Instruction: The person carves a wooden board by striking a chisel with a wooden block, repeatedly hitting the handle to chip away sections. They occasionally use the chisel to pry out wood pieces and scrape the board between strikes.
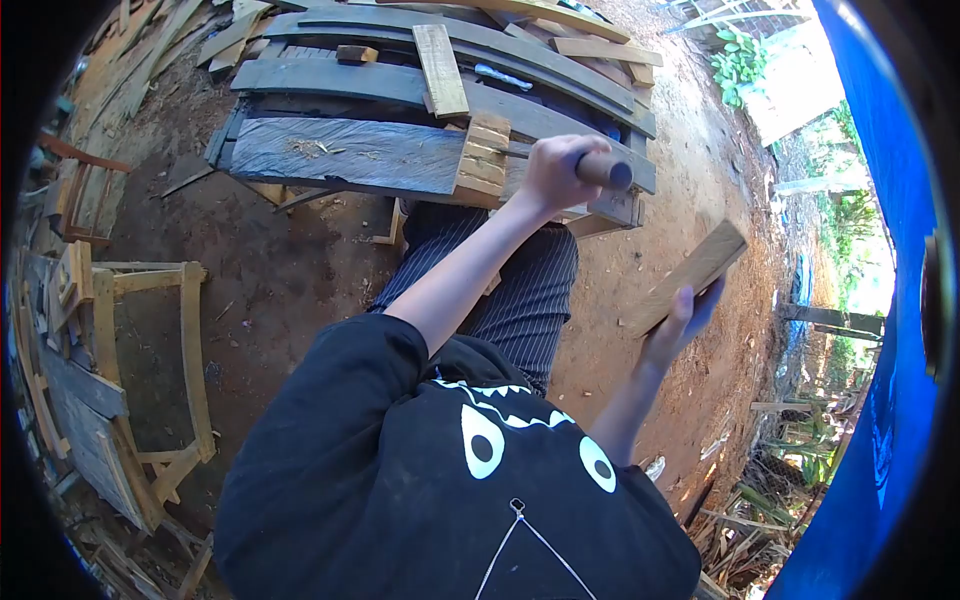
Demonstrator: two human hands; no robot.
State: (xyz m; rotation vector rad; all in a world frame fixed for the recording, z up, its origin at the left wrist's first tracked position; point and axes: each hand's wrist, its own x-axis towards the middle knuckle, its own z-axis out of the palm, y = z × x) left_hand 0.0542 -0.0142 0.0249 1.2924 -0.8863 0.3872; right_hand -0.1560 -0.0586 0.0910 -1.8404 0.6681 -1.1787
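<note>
My left hand [562,172] is closed around the thick round handle [606,170] of a chisel. Its thin metal shaft points left, to a pale wood block [484,158] with several notches cut in its face. That block lies across the front plank of a slatted wooden bench [350,152]. Out to the right, my right hand [684,312] grips a thick rectangular piece of wood [690,276], held tilted above the ground and apart from the chisel. The chisel's tip is too small to make out clearly.
On the bench lie a pale board [440,70], a small wood offcut [357,54], a whitish slim object [503,77] and shavings [315,148]. A wooden frame [192,350] stands at left on the dirt floor. A blue tarp [890,430] hangs at right.
</note>
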